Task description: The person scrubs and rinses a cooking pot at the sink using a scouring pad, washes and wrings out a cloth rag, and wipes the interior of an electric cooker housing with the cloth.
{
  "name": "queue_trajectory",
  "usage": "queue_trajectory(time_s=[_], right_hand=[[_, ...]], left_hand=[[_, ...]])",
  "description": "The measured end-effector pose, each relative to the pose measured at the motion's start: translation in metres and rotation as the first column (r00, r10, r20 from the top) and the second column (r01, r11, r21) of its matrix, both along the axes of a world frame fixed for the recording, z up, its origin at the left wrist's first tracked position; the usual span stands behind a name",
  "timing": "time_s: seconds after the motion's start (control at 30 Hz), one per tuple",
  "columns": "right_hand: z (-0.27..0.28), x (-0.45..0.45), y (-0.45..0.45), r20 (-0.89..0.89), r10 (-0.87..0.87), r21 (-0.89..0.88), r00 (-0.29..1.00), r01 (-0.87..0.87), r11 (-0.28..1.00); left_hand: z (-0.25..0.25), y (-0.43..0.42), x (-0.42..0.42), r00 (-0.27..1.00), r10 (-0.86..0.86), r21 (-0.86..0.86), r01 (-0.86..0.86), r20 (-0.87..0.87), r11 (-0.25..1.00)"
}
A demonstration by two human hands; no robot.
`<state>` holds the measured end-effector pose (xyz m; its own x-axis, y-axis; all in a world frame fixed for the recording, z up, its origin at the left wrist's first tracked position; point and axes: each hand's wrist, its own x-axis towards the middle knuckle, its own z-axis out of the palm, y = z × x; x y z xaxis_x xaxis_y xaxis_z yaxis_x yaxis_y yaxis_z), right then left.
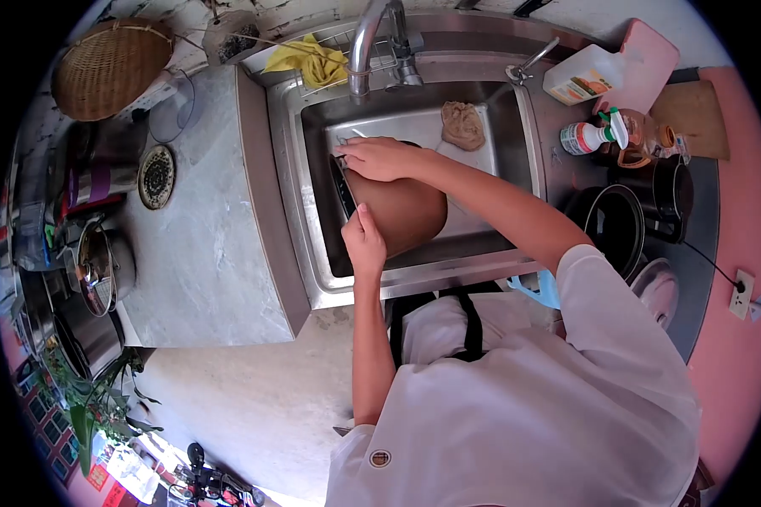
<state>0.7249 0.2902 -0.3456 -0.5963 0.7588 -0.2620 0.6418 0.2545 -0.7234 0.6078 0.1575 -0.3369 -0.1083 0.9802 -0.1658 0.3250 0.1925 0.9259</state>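
Note:
A brown pot (397,211) lies tipped on its side in the steel sink (533,144), its dark rim facing left and its rounded base toward the right. My left hand (365,243) grips the near part of the rim, thumb up on the outer wall. Across the pot's upper side rests my right hand (376,159), with its fingers reaching over the far part of the rim. The inside of the pot is mostly hidden. Behind it on the sink floor sits a crumpled brown cloth (462,126). The faucet (365,51) stands above the back edge.
A yellow cloth (311,61) hangs on a wire rack behind the sink. To the right are a spray bottle (585,138), a white jug (585,74), a pink cutting board (644,63) and a black pot (613,224). A grey counter (207,245) lies left, with a round trivet (156,177).

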Motion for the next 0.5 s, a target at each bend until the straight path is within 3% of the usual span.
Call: queue_trajectory(time_s=[0.07,0.1,0.13,0.17,0.23,0.3,0.43,0.5], right_hand=[[-0.017,-0.002,0.035,0.066,0.127,-0.122,0.990,-0.119,0.985],[-0.012,0.010,0.035,0.090,-0.004,-0.413,0.996,0.041,0.910],[0.022,0.021,0.031,0.147,-0.113,-0.660,0.983,0.183,0.728],[-0.010,0.028,0.037,0.152,-0.123,-0.772,0.981,0.195,0.605],[-0.052,0.058,0.033,0.150,-0.144,-0.815,0.978,0.205,0.542],[-0.099,0.094,0.008,-0.016,-0.432,-0.869,0.902,0.201,0.453],[-0.038,0.125,-0.025,-0.076,-0.610,-0.916,0.789,0.187,0.356],[0.004,0.138,-0.030,-0.045,-0.578,-0.832,0.815,0.290,0.473]], left_hand=[[0.010,-0.007,-0.004,0.997,-0.053,0.064,0.056,-0.049,0.996],[0.012,-0.011,-0.010,0.997,-0.056,0.061,0.059,-0.047,0.996],[0.015,-0.014,-0.015,0.998,-0.053,0.057,0.056,-0.043,0.997],[0.022,-0.017,-0.015,1.000,0.013,0.073,-0.013,0.007,0.997],[0.022,-0.021,-0.025,0.998,0.057,0.044,-0.058,0.020,0.997],[0.028,-0.020,-0.023,0.993,0.105,0.045,-0.108,0.062,0.993],[0.027,-0.014,-0.023,0.998,-0.028,0.045,0.026,0.047,0.999],[0.028,-0.011,-0.016,0.995,-0.013,0.036,0.010,0.100,0.999]])
